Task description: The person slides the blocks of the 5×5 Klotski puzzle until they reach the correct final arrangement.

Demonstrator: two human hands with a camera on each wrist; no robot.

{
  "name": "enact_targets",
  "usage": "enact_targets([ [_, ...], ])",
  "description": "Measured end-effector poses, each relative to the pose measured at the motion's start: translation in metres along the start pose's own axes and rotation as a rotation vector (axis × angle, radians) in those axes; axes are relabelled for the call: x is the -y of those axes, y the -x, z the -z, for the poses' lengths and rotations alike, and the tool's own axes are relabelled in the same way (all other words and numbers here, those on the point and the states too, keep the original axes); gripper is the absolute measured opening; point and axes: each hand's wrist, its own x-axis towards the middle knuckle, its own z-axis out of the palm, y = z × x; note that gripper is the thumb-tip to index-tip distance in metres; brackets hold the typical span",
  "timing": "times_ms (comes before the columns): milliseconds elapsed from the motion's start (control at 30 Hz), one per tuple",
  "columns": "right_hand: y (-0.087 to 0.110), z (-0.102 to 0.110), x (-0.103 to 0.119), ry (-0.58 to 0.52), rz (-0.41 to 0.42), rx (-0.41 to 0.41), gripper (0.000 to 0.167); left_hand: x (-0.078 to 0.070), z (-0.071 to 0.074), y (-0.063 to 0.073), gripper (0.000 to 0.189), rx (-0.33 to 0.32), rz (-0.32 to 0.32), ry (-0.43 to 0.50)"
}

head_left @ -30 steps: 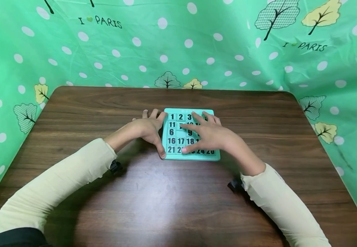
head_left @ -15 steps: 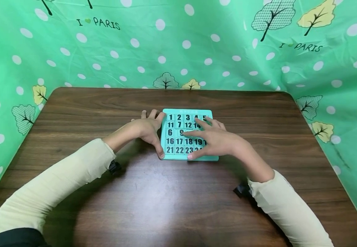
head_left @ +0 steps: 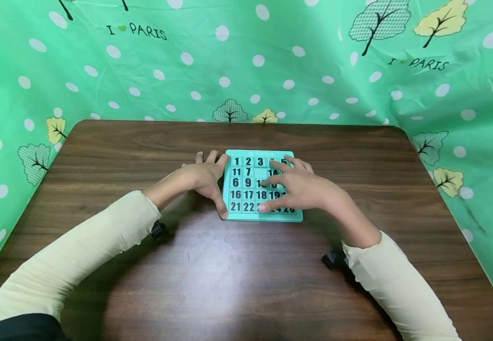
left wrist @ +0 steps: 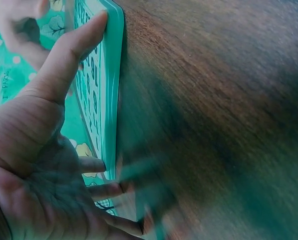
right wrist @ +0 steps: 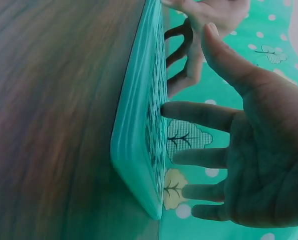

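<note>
Head view: my left hand (head_left: 205, 180), splayed and ungripped, braces thumb and forefinger against the number board (head_left: 246, 216) just right of it; my right hand (head_left: 303, 188), fingers loosely spread, touches the board beneath with its forefinger.

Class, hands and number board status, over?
Left grip touching left edge of number board. Right grip blocks view of some tiles, index finger touching one. Gap right of 7.
</note>
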Motion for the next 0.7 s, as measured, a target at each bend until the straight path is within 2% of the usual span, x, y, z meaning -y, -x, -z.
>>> enact_targets([
  [100, -0.007, 0.000, 0.005, -0.011, 0.010, -0.026, 0.084, 0.000, 0.000, 0.000, 0.162, -0.006, -0.007, 0.002],
  [233, -0.016, -0.002, 0.008, -0.012, -0.011, 0.005, 0.089, 0.000, -0.001, 0.001, 0.161, -0.007, -0.014, -0.001],
  [433, -0.008, 0.006, -0.001, 0.003, -0.072, 0.002, 0.079, -0.002, -0.001, 0.001, 0.164, 0.000, -0.003, -0.014],
  [533, -0.009, 0.007, 0.005, 0.004, -0.054, -0.019, 0.079, -0.002, 0.000, 0.001, 0.163, -0.005, -0.001, -0.021],
  [700, -0.026, 0.001, 0.022, -0.002, 0.026, -0.007, 0.087, -0.001, -0.001, 0.000, 0.159, -0.015, -0.012, -0.014],
])
